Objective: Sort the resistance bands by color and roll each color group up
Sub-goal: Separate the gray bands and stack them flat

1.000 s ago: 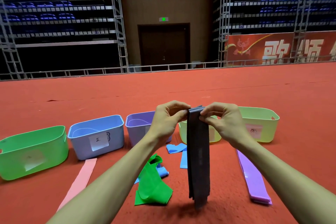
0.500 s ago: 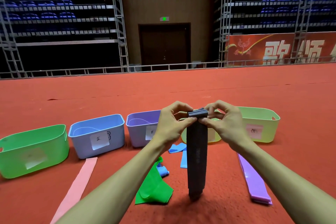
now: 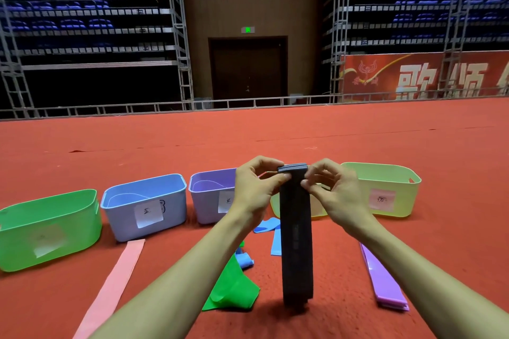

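Red floor point(image 3: 413, 146) open ahead, left hand point(image 3: 254, 191), right hand point(image 3: 334, 194) pinching black bands point(image 3: 296, 242) at top edge

A red floor point(image 3: 385, 132) stretched to a metal railing point(image 3: 110, 110); behind stood tiers of blue seats point(image 3: 68, 3), a dark door point(image 3: 248, 69), a green exit sign point(image 3: 247, 29) and a red banner point(image 3: 413, 77).

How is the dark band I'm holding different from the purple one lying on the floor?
The dark grey band hangs upright, its top end pinched by the left hand and the right hand; the purple band lies flat on the red floor, untouched. The dark grey band is nearly black; the purple band is pale lilac. Both are long flat layered strips.
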### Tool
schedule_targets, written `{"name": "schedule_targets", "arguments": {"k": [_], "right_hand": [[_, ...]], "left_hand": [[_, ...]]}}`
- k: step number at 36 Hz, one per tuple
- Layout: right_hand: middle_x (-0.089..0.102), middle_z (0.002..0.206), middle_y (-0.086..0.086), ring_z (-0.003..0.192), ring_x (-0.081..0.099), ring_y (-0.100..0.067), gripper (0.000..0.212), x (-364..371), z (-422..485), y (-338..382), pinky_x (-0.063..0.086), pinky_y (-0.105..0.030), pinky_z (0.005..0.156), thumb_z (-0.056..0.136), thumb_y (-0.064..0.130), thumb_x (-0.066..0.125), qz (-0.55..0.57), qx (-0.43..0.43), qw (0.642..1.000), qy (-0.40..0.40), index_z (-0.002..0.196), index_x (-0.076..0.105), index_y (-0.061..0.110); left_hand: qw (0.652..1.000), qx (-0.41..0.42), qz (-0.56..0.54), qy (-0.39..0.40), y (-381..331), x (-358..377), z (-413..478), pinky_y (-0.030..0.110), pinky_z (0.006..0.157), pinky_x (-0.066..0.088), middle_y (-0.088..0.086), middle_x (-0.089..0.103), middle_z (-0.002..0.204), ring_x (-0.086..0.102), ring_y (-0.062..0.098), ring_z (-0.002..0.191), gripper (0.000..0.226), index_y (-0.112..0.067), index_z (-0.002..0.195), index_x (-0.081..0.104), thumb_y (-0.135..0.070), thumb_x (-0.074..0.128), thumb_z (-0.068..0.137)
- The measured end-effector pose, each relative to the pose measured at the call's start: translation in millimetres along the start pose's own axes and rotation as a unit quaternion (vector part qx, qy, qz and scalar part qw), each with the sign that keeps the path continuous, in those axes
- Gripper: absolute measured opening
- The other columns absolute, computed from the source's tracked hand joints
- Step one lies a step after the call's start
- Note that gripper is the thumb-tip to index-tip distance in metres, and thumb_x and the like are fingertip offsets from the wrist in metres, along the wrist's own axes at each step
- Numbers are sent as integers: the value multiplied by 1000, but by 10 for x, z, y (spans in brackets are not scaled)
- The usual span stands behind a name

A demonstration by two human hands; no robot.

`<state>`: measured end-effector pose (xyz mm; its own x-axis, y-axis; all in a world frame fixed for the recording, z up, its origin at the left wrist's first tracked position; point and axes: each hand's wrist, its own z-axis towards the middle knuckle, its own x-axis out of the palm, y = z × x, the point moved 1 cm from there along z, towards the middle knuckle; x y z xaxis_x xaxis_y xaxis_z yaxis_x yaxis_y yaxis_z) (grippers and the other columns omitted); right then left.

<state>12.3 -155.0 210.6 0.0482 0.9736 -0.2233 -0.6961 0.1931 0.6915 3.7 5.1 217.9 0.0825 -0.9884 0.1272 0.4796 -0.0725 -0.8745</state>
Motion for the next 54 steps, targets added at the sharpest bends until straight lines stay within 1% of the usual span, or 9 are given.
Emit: {"name": "schedule_targets", "arguments": {"k": [5,18,26,29,33,39,44,48,54], "right_hand": [[70,102,-8,92,68,-15,22,-2,-28,-2,55,-28,84,81,-11,65,6,-22,999,46,80,73,9],[72,86,8,79,67,-9,25,-8,72,108,51,-15,73,77,-1,75,-35,-21,994,101,85,73,22],[74,84,5,70,67,-4,23,-8,36,155,50,-12,66,74,-1,78,3,7,998,67,86,75,19],[73,80,10,67,66,-2,22,-15,38,148,50,-11,66,73,-2,78,10,9,998,56,87,76,14],[73,76,18,69,67,0,25,-63,47,159,52,-13,64,73,-5,77,43,28,998,25,88,75,16],[73,83,2,73,68,-9,26,-98,91,170,58,-22,68,74,-5,76,50,29,998,14,88,75,17],[74,87,-1,73,67,-7,27,-116,115,77,57,-22,69,73,-4,77,22,41,999,28,92,74,15],[72,90,-3,74,65,-9,34,-210,185,28,56,-22,69,72,-6,77,39,51,998,11,100,73,14],[70,96,0,72,65,-5,46,-289,277,-118,59,-26,67,73,-5,77,7,91,994,57,106,69,26]], "left_hand": [[999,-27,-26,-1,28,-17,19,36,73,56,14,65,79,64,20,74,21,-8,80,64,12,70,76],[994,-24,-104,16,61,14,-6,25,67,54,1,70,72,66,12,70,22,-8,85,65,13,65,80],[994,-45,-100,29,166,14,-10,33,78,55,12,62,105,60,23,97,22,-21,97,59,-11,71,82],[990,-53,-74,109,208,17,-117,34,70,54,7,69,93,65,19,86,31,-29,114,50,-22,64,86],[984,-44,-14,173,427,-20,-334,33,73,55,9,72,95,67,19,82,63,-39,137,28,-8,60,93],[984,-3,48,174,694,-39,-629,27,70,51,2,69,87,62,11,72,83,-63,133,19,-6,60,88],[981,0,84,174,886,-40,-736,41,90,55,11,71,104,67,21,90,87,-72,131,18,-9,60,87],[965,-24,145,219,1086,-116,-867,36,90,54,-1,70,107,65,12,92,93,-68,137,14,0,57,90],[954,-77,137,255,1166,-132,-1045,39,92,54,0,54,137,63,14,111,81,-56,136,35,1,61,84]]}}
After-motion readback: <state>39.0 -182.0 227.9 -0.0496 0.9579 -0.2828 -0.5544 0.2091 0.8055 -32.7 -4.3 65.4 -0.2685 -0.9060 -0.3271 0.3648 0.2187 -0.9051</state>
